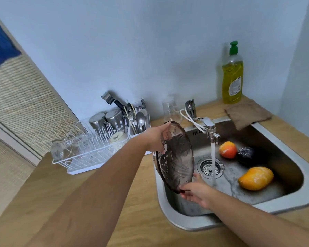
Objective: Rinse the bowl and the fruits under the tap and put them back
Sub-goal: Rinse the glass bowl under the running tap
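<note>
While my left hand [156,138] grips the bowl [177,157] up top and my right hand [196,192] pinches its near edge, I'd tilt it under the stream [213,163].

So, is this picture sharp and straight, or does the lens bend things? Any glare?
Head view: the wide lens curves the sink rim and tilts the walls; light is soft, shadows faint; mild shine on the tap and the yellow fruit; the bowl looks slightly smeared.
</note>
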The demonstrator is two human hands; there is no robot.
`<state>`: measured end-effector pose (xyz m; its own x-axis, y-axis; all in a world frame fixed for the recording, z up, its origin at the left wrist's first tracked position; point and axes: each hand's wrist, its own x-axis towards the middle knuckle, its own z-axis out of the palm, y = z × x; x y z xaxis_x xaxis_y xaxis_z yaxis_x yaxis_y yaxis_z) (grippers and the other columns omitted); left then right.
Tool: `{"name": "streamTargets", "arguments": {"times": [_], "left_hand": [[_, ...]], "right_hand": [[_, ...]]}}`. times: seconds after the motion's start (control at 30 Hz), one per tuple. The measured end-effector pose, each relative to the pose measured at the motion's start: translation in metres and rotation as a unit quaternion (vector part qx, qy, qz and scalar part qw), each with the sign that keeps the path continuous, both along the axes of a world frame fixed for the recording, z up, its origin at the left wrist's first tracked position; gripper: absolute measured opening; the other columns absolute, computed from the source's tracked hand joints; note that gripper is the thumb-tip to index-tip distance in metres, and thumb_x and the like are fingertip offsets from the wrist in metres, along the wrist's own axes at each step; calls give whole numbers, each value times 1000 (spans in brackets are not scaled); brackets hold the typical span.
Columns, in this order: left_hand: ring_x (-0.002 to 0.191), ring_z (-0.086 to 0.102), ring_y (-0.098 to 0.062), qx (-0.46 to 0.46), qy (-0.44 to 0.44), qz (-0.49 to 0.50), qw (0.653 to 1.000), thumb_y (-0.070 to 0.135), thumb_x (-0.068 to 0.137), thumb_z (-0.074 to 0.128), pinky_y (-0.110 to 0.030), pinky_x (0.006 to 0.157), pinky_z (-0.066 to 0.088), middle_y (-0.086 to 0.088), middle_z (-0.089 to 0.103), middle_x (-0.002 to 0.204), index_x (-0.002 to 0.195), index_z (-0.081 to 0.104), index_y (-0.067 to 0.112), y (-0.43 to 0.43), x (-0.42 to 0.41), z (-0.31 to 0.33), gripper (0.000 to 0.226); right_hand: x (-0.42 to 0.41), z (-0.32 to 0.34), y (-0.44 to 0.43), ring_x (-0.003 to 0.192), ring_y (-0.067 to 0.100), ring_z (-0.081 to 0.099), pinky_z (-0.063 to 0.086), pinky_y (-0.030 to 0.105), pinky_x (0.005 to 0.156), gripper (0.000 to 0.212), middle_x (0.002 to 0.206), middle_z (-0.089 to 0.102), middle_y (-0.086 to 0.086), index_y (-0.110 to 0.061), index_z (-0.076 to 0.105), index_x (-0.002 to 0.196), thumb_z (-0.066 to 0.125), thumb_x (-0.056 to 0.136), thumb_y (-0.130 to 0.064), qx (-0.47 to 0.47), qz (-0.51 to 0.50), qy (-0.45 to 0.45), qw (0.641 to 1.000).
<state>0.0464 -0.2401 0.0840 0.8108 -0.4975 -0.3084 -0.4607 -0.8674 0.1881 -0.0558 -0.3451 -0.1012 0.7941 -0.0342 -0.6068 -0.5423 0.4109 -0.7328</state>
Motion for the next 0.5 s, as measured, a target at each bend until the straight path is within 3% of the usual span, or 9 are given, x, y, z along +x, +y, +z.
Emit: {"name": "streamTargets", "arguments": {"times": [0.13,0.33,0.5], "left_hand": [[122,53,-30,0,0,-3,1000,6,77,74,-37,99,44,-13,48,143,152,2,37,0,-2,-1,109],[121,53,-29,-11,-9,-4,1000,6,75,75,-37,99,45,-12,51,140,152,4,38,3,-6,-3,109],[118,56,-29,-62,-20,22,998,5,78,70,-36,94,48,-10,48,142,153,7,34,17,-12,-4,102]], "right_hand": [[-5,2,5,71,27,60,51,31,55,65,111,60,28,-29,28,116,57,80,18,-15,-4,-2,1000],[-4,-3,7,67,29,66,51,30,51,77,105,63,24,-33,31,123,65,74,15,-37,-4,18,999],[-9,5,2,52,21,53,42,24,39,51,93,64,20,-24,33,120,57,85,5,-73,-64,26,995]]}}
